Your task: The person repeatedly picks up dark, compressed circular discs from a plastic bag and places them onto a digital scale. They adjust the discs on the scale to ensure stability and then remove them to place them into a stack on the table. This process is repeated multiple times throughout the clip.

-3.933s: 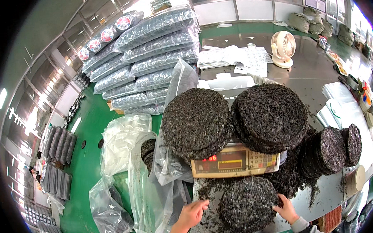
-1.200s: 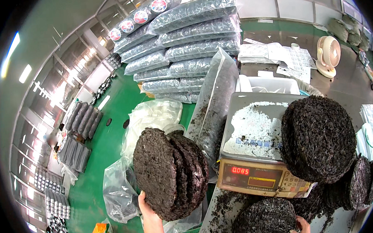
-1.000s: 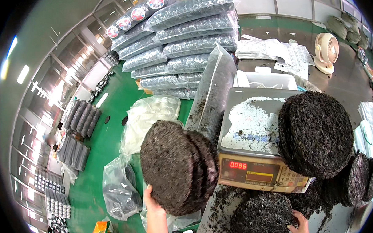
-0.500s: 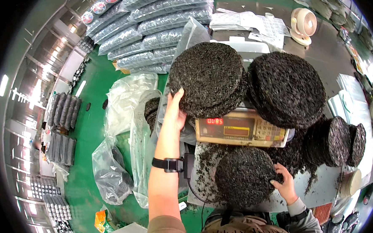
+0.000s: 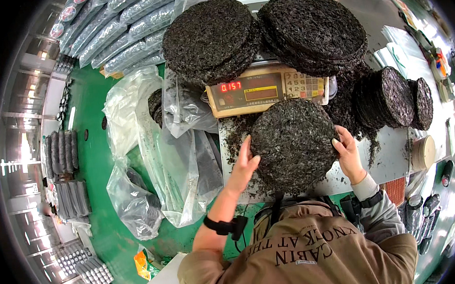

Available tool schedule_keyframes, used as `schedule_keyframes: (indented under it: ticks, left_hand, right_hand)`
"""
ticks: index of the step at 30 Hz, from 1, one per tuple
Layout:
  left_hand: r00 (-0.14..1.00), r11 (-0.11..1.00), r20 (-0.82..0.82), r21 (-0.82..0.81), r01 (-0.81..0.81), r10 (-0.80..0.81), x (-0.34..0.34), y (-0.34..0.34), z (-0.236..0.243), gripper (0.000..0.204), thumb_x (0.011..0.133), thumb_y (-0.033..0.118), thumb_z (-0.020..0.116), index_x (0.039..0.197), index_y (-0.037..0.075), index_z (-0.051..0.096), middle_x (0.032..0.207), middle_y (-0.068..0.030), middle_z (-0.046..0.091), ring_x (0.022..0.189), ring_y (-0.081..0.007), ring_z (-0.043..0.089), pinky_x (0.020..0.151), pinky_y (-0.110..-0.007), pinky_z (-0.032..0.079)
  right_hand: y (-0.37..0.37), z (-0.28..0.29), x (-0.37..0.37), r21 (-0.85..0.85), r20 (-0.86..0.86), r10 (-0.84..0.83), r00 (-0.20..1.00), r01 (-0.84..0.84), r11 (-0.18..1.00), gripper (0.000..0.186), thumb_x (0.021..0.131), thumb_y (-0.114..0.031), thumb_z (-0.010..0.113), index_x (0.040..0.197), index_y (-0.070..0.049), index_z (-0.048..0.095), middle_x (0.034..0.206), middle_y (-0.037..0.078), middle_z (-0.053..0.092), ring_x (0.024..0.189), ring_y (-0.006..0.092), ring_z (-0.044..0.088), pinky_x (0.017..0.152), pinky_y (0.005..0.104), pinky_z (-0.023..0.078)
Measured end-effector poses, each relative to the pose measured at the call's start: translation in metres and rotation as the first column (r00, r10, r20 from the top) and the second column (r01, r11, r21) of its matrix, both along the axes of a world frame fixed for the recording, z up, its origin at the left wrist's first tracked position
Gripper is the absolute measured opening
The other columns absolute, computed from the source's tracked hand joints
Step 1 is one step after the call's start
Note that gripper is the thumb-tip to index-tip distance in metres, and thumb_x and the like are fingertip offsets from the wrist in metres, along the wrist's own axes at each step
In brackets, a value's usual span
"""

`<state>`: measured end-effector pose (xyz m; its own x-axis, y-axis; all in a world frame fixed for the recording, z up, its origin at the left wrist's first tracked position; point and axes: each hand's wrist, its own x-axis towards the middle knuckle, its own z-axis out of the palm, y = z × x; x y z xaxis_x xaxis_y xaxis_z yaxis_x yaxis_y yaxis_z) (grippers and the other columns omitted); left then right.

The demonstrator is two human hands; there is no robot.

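A round black cake of dried seaweed (image 5: 293, 144) is between my two hands, close to the front of the metal table. My left hand (image 5: 244, 166) grips its left rim, thumb on top, and my right hand (image 5: 348, 155) pinches the right rim. Just beyond it stands a yellowish digital scale (image 5: 248, 95) with a red lit display. Two thick stacks of the same cakes rest at the scale, a left stack (image 5: 209, 37) and a right stack (image 5: 311, 29); together they hide its platform.
To the right, more seaweed cakes (image 5: 384, 98) stand on edge beside loose dark crumbs (image 5: 346, 97). Clear plastic bags (image 5: 172, 175) hang at the table's left side over the green floor (image 5: 92, 164). Filled bags (image 5: 123, 24) are piled at the far left. Papers (image 5: 395, 46) lie at the right.
My left hand has let go of the left stack and come back to the near cake, which both hands now hold. The scale's reading has changed. The view has tilted down.
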<state>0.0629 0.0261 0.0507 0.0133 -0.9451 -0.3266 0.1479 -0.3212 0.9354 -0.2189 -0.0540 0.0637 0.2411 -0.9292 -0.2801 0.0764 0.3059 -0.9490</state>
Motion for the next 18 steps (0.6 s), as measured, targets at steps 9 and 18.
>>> schedule_keyframes:
  ticks: [9,18]
  left_hand:
    - [0.979,0.98,-0.043,-0.01,-0.199,0.198,-0.03,-0.01,0.014,0.062,0.086,0.014,0.049,0.136,0.006,0.015,0.136,-0.0125,0.024,0.122,-0.0201,0.028,0.099,-0.031,0.024]
    - [0.833,0.895,-0.364,0.327,-0.303,0.416,-0.036,-0.021,0.031,0.049,0.078,0.018,0.062,0.119,0.008,0.038,0.118,-0.004,0.044,0.107,-0.0182,0.041,0.093,-0.036,0.029]
  right_hand:
    - [0.004,-0.001,0.015,-0.241,-0.055,-0.012,0.998,-0.001,0.971,0.054,0.08,0.001,0.043,0.132,-0.004,0.028,0.133,0.01,0.033,0.123,0.0189,0.03,0.102,0.0285,0.021]
    - [0.004,0.008,0.016,-0.035,0.341,-0.02,0.94,0.034,0.999,0.053,0.08,0.004,0.043,0.131,-0.006,0.03,0.126,0.008,0.04,0.113,0.0175,0.04,0.096,0.0292,0.031]
